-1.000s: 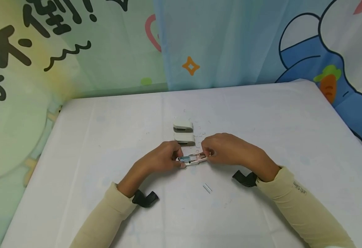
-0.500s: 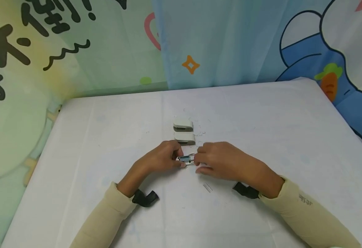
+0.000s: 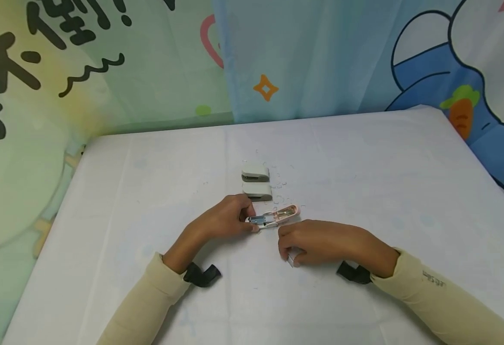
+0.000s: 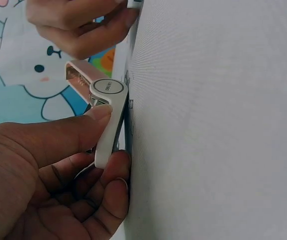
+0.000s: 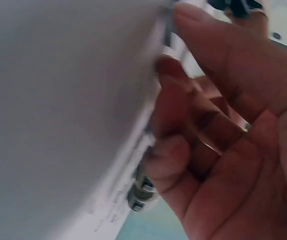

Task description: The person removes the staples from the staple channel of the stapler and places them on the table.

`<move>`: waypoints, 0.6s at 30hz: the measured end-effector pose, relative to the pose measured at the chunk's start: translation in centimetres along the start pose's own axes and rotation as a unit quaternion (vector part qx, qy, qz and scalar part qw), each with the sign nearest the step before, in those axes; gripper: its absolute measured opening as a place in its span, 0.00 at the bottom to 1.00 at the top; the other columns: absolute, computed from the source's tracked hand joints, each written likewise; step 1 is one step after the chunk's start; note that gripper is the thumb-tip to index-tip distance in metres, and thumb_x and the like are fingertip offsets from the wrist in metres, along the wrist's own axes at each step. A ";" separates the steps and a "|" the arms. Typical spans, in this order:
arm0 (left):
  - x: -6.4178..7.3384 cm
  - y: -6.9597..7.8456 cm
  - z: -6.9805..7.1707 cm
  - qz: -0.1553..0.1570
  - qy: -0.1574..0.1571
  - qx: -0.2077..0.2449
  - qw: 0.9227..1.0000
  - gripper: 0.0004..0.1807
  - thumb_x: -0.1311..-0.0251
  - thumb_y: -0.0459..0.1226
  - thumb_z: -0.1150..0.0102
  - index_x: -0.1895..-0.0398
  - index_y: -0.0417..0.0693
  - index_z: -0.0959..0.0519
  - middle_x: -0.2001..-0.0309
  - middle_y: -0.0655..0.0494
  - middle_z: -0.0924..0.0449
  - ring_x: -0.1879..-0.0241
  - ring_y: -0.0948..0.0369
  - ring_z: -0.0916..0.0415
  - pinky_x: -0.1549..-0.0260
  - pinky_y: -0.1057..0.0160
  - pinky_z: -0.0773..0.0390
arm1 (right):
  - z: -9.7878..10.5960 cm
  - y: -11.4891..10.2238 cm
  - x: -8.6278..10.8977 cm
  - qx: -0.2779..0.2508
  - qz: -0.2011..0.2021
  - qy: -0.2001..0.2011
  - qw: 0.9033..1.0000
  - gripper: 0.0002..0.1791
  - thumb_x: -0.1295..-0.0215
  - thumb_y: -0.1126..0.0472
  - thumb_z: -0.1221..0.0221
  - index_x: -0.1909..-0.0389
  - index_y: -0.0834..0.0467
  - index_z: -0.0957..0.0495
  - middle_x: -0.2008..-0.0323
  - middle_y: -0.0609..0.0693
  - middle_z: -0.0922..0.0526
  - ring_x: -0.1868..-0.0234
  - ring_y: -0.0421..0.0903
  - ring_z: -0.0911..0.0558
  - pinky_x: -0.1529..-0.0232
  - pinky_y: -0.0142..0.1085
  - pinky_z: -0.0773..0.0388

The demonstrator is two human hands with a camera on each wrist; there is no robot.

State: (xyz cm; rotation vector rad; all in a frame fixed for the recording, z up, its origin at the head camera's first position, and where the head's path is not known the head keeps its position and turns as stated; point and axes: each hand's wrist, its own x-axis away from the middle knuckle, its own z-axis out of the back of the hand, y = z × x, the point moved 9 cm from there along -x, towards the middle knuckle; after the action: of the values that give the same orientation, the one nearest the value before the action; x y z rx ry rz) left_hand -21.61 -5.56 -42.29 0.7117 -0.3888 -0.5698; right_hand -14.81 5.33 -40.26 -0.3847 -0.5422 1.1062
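Head view looking down over table [image 3: 364, 158], wrist views close at tabletop level, all sharing pink stapler [image 3: 273, 218].

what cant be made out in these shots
- Small white staple strip: head view, mostly covered by the right hand; the right wrist view is too blurred to show the grip.
- Pink and white opened stapler: rear end hidden inside the left hand in both head and left wrist views.
- Loose staples by the two grey-white staplers: too small to count.

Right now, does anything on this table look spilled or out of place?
Yes. Loose staples lie scattered on the white table beside the two grey staplers. The pink stapler held by the left hand is swung open.
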 end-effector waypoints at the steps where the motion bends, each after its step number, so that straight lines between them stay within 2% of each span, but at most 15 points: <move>1: 0.0 0.0 0.0 -0.001 0.001 0.000 1.000 0.09 0.47 0.33 0.28 0.69 0.44 0.22 0.69 0.56 0.29 0.71 0.61 0.31 0.73 0.66 0.30 | -0.1 0.0 0.0 0.003 0.009 0.004 1.000 0.09 0.43 0.66 0.32 0.68 0.48 0.19 0.66 0.37 0.28 0.64 0.35 0.26 0.60 0.31 0.27; 5: 0.0 -0.1 0.0 -0.010 0.007 0.002 1.000 0.09 0.47 0.33 0.28 0.69 0.43 0.21 0.69 0.57 0.29 0.71 0.62 0.32 0.72 0.66 0.30 | -0.1 -0.1 -0.3 0.045 0.029 0.028 0.998 0.07 0.42 0.60 0.31 0.73 0.49 0.19 0.69 0.37 0.29 0.66 0.33 0.27 0.62 0.28 0.27; 9: 0.0 -0.1 0.0 -0.012 0.010 0.004 1.000 0.09 0.48 0.33 0.28 0.69 0.44 0.21 0.69 0.57 0.29 0.71 0.62 0.31 0.72 0.66 0.29 | 0.2 -0.4 -0.5 0.088 0.031 0.047 0.995 0.08 0.42 0.60 0.30 0.75 0.50 0.20 0.69 0.38 0.30 0.66 0.34 0.28 0.65 0.28 0.27; 15: 0.0 0.0 0.0 -0.014 0.010 0.003 1.000 0.09 0.47 0.34 0.28 0.69 0.44 0.21 0.69 0.57 0.29 0.71 0.62 0.31 0.72 0.66 0.29 | 0.1 0.0 -0.2 0.055 0.018 0.023 0.998 0.05 0.43 0.63 0.30 0.70 0.51 0.18 0.67 0.38 0.28 0.64 0.35 0.25 0.61 0.29 0.26; 18: 0.0 -0.1 0.0 -0.014 0.009 0.000 1.000 0.09 0.47 0.34 0.28 0.69 0.44 0.21 0.69 0.57 0.28 0.70 0.62 0.31 0.72 0.66 0.29 | 0.2 0.0 0.0 0.043 0.023 0.028 0.998 0.05 0.42 0.65 0.32 0.69 0.52 0.18 0.66 0.39 0.27 0.64 0.35 0.24 0.61 0.29 0.25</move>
State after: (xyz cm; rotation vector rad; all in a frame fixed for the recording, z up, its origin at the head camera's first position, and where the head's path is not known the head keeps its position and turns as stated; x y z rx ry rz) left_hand -21.63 -5.65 -42.31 0.7224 -0.3631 -0.5902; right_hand -14.95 5.31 -40.12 -0.3542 -0.4360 1.1558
